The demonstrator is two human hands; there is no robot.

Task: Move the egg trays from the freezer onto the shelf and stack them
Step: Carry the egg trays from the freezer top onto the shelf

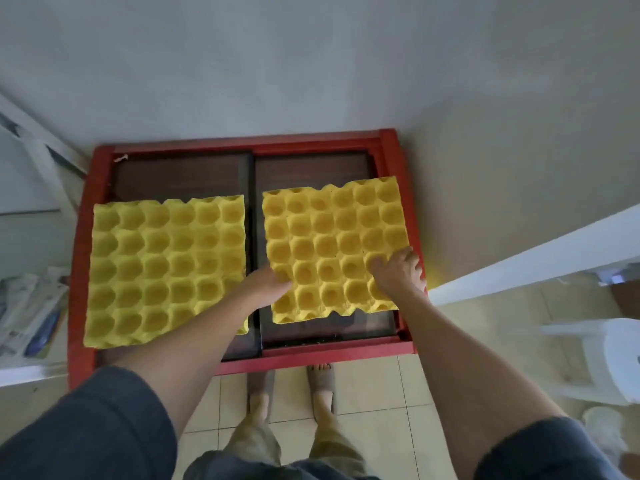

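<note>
Two empty yellow egg trays lie side by side on the red-framed freezer with dark sliding glass lids. The left tray rests flat and overhangs the freezer's front left edge. The right tray is a little tilted, and both my hands grip it. My left hand holds its left edge near the front. My right hand holds its right edge, fingers curled into the cups. No shelf is clearly in view.
A white wall stands behind the freezer. A white frame and a pile of papers sit at the left. A white ledge and a white plastic chair are at the right. Tiled floor and my feet are below.
</note>
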